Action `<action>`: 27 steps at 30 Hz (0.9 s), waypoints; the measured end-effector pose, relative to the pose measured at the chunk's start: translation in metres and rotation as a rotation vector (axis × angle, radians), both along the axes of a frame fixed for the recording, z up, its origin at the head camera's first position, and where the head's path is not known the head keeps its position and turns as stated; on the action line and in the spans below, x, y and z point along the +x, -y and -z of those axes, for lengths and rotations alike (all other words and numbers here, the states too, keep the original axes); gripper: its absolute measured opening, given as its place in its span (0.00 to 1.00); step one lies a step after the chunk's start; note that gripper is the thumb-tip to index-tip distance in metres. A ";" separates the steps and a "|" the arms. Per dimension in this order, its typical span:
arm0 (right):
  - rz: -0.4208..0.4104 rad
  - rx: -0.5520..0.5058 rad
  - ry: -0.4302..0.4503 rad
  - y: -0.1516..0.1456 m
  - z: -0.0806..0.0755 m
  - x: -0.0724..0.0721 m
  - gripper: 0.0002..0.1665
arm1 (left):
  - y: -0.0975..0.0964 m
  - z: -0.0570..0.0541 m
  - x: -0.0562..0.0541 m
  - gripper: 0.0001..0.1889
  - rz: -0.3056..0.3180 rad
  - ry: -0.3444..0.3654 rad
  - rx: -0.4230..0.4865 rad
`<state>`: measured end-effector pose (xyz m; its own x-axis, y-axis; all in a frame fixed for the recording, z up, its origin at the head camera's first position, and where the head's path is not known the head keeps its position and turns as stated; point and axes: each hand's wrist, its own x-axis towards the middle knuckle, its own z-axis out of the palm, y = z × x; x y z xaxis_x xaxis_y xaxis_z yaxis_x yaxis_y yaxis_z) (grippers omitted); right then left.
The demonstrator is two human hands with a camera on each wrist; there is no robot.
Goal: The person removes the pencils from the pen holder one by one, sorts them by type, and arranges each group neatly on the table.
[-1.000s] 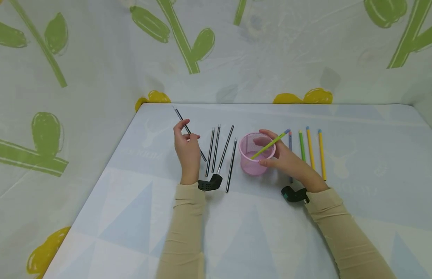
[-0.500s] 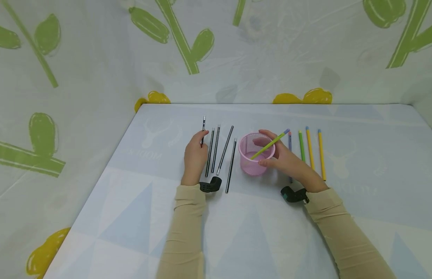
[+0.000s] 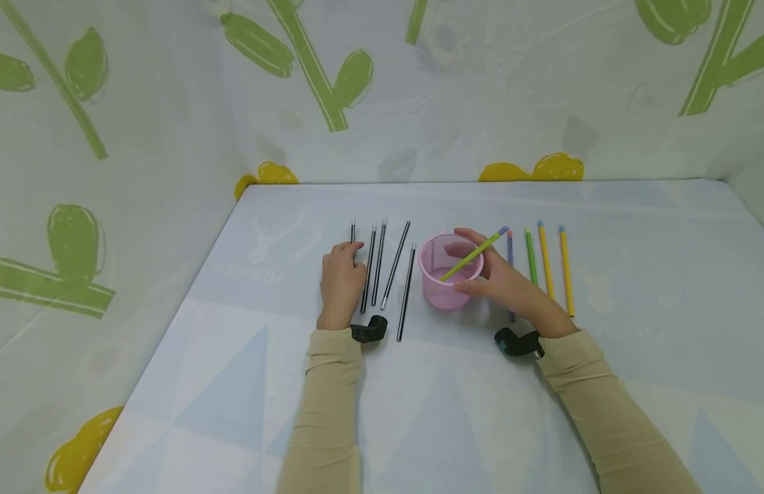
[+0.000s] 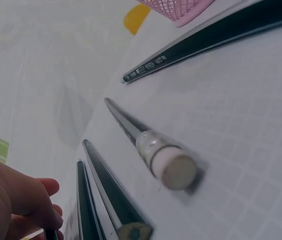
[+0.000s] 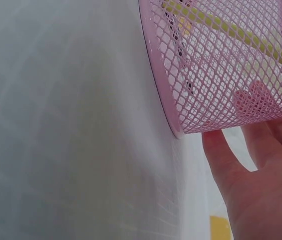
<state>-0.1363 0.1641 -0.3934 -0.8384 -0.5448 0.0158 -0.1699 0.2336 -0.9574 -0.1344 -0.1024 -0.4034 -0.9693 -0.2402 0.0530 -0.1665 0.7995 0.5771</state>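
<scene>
My left hand (image 3: 343, 281) is low over the table, left of a row of pencils, and pinches a black pencil (image 3: 353, 232) whose tip end points toward the wall. Only a short piece of that pencil shows past the fingers. My right hand (image 3: 514, 291) grips the pink mesh pencil cup (image 3: 440, 295) at its right side, thumb at the near side and fingers round the back. One yellow-green pencil (image 3: 482, 249) leans in the cup, its purple end over the right rim. In the right wrist view, fingertips press the mesh wall (image 5: 220, 80) from outside.
Several black pencils lie between left hand and cup, among them a slanted one (image 3: 396, 264) with its white eraser (image 4: 178, 170) toward me. Right of the cup lie a blue pencil (image 3: 510, 250), a green pencil (image 3: 531, 248) and two yellow ones (image 3: 567, 271). A patterned wall rises behind the table.
My left hand has turned the black pencil from a slant to nearly parallel with the others, moved it right and lowered it beside the row. The right hand and cup stay in place.
</scene>
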 end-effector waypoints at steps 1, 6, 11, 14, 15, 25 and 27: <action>0.001 0.001 0.000 0.000 0.000 0.000 0.45 | 0.000 0.000 0.000 0.23 -0.005 0.006 -0.017; 0.001 0.001 0.001 0.000 0.000 0.000 0.44 | -0.001 0.001 0.000 0.21 0.002 0.042 -0.068; 0.006 0.004 0.018 0.001 0.001 0.001 0.44 | 0.000 0.001 0.001 0.19 0.007 0.037 0.005; 0.011 0.011 0.025 0.001 0.001 0.001 0.44 | 0.001 0.001 0.001 0.19 0.008 0.012 0.061; 0.014 0.013 0.026 0.000 0.002 0.001 0.44 | 0.001 0.001 0.000 0.19 0.011 0.003 0.076; 0.007 0.011 0.019 0.000 0.001 0.000 0.44 | -0.002 -0.001 -0.003 0.18 0.053 -0.125 0.204; 0.006 0.007 0.033 0.000 -0.003 0.002 0.44 | -0.003 -0.002 -0.003 0.18 0.075 -0.142 0.244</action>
<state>-0.1346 0.1637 -0.3907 -0.8417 -0.5398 -0.0155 -0.1369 0.2410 -0.9608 -0.1375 -0.0998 -0.4013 -0.9719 -0.1903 0.1389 -0.0158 0.6410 0.7674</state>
